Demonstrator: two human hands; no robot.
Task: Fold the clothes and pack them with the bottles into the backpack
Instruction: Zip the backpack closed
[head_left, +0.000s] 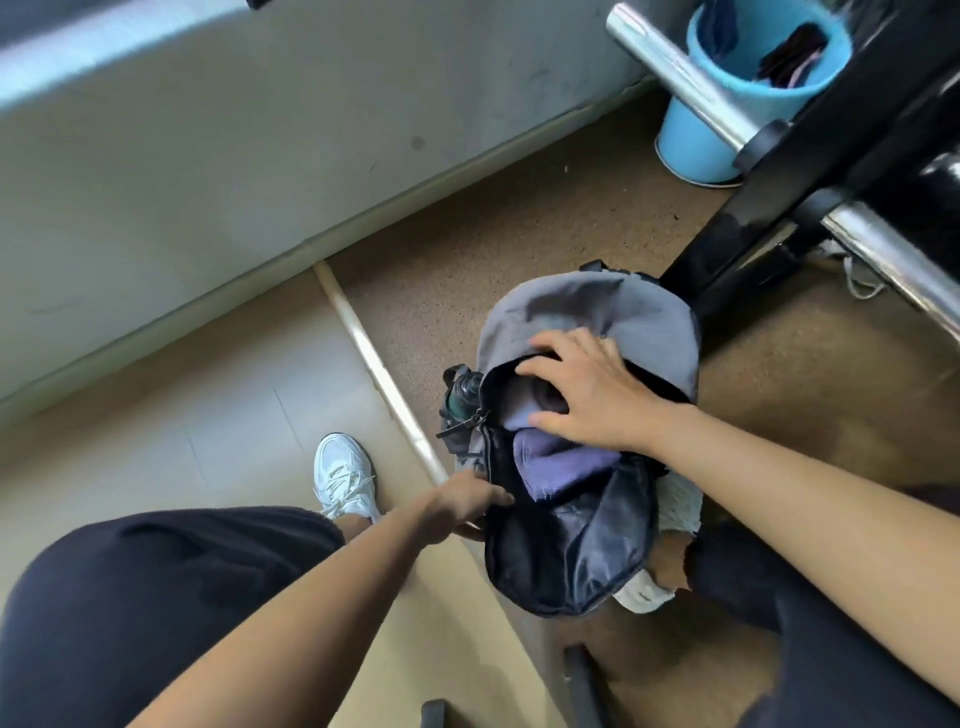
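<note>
The right hand (582, 395), fingers spread flat, presses the clothes (561, 467) directly beneath it into the backpack (597, 306). The left hand (467, 501) pinches its near-left rim.

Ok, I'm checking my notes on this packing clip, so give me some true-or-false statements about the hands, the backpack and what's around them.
1. The backpack is open, with purple clothing inside. True.
2. The right hand is clenched in a fist. False: its fingers are spread, resting on the clothes at the opening.
3. The left hand grips the edge of the backpack's opening. True.
4. The bottle lies on the floor, apart from the backpack. False: it sits in the backpack's side pocket.
5. The bucket by the wall is red. False: it is blue.
</note>
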